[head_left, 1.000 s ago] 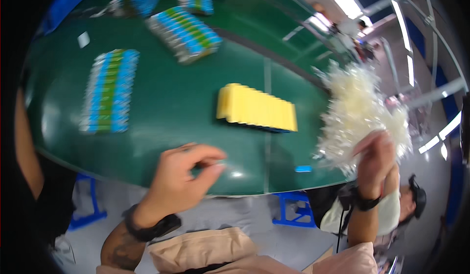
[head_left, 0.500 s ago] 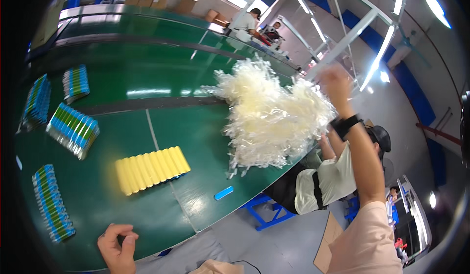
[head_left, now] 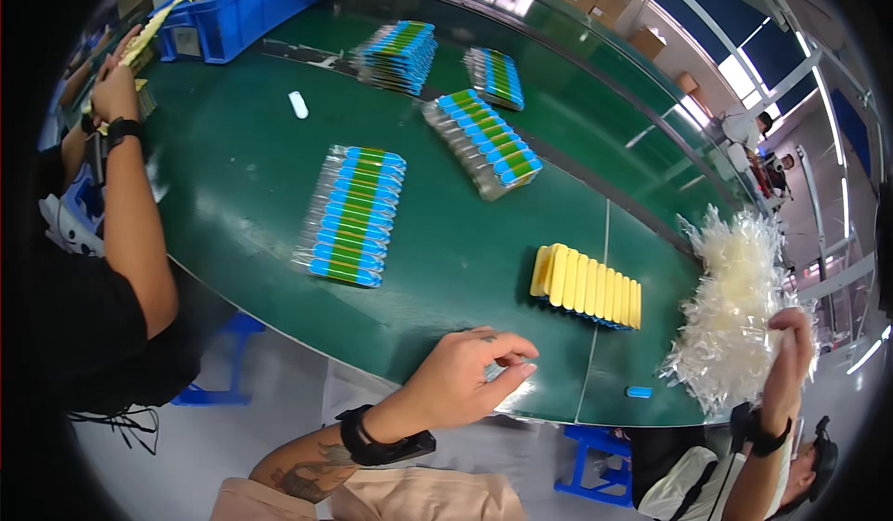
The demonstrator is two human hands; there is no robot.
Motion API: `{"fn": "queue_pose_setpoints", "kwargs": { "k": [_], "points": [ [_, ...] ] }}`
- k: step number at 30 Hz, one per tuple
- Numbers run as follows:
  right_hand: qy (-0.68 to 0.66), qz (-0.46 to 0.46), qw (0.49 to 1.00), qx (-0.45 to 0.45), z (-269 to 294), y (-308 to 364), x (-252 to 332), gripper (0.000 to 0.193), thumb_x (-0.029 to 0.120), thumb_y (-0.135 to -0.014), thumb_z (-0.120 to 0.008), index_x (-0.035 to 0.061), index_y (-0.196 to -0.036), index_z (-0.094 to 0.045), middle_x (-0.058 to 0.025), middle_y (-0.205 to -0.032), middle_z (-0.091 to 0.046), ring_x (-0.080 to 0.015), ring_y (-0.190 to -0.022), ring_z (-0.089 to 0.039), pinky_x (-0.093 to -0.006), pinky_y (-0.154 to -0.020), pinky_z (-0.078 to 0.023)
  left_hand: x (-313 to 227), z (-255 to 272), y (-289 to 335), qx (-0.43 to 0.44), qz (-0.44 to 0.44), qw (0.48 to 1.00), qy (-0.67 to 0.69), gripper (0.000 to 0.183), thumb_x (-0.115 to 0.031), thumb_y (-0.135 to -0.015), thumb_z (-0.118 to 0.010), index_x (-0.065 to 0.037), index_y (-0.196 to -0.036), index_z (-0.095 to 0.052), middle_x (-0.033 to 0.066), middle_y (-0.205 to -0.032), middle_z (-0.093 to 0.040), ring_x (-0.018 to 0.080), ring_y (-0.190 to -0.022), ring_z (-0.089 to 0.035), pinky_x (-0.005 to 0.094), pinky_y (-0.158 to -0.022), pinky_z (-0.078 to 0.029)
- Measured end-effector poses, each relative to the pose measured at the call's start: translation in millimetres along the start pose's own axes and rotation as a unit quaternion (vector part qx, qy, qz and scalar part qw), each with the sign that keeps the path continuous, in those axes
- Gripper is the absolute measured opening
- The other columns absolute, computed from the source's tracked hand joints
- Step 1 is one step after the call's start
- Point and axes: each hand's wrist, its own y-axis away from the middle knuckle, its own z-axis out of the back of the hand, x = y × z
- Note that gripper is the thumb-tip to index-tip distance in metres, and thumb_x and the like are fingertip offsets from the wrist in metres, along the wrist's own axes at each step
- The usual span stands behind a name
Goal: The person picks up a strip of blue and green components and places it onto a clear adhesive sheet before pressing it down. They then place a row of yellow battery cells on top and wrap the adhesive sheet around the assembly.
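My left hand (head_left: 470, 377) hovers over the table's near edge, its fingers bent and thumb apart from the forefinger, with nothing visible between them. At the right, my right hand (head_left: 789, 363) is against a heap of clear plastic sleeves (head_left: 730, 307). Its fingers are curled together, and what they may grip cannot be made out. Between the hands, farther in, lies a row of yellow round-ended sticks (head_left: 595, 284) with blue beneath. A single small blue piece (head_left: 639, 392) rests near the edge, beside the heap.
Blue-and-green packs in clear sleeves lie on the green table (head_left: 251, 195): one nearer (head_left: 358, 214), one in the middle (head_left: 488, 140), others behind (head_left: 400, 56). A small white piece (head_left: 298, 104) lies farther left. Another person's hands (head_left: 113, 93) hold a yellow strip beside a blue crate (head_left: 251, 9). Someone sits at the right.
The view has swung left, bringing the blue crate and a co-worker into sight. My right hand, raised and blurred before, is now lower against the sleeve heap. My left hand remains near the edge.
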Motion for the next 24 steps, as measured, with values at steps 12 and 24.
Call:
{"fn": "queue_pose_setpoints", "kwargs": {
  "k": [12,24],
  "points": [
    [-0.012,0.333,0.848,0.411,-207,-12,164,0.075,0.037,-0.084,-0.074,-0.0025,-0.142,-0.046,-0.0260,-0.141,-0.049,-0.0396,-0.110,-0.065,-0.0442,-0.090,-0.056,-27,157,7,-0.026,-0.069,0.823,-0.563,0.042,-0.026,-0.073,-0.084,-0.006,-0.109,-0.073,0.0091,-0.112,-0.070,0.0331,-0.120,-0.056,0.0460,-0.102,-0.041],
    [0.013,0.334,0.900,0.280,-288,-12,188,0.086,0.053,-0.084,-0.072,0.0061,-0.151,-0.043,-0.0299,-0.135,-0.056,-0.0434,-0.123,-0.058,-0.0493,-0.101,-0.049,-28,180,-10,0.091,0.054,0.849,-0.518,0.031,-0.023,-0.086,-0.075,-0.004,-0.110,-0.075,0.0148,-0.116,-0.071,0.0331,-0.119,-0.058,0.0438,-0.104,-0.041]
  ]
}}
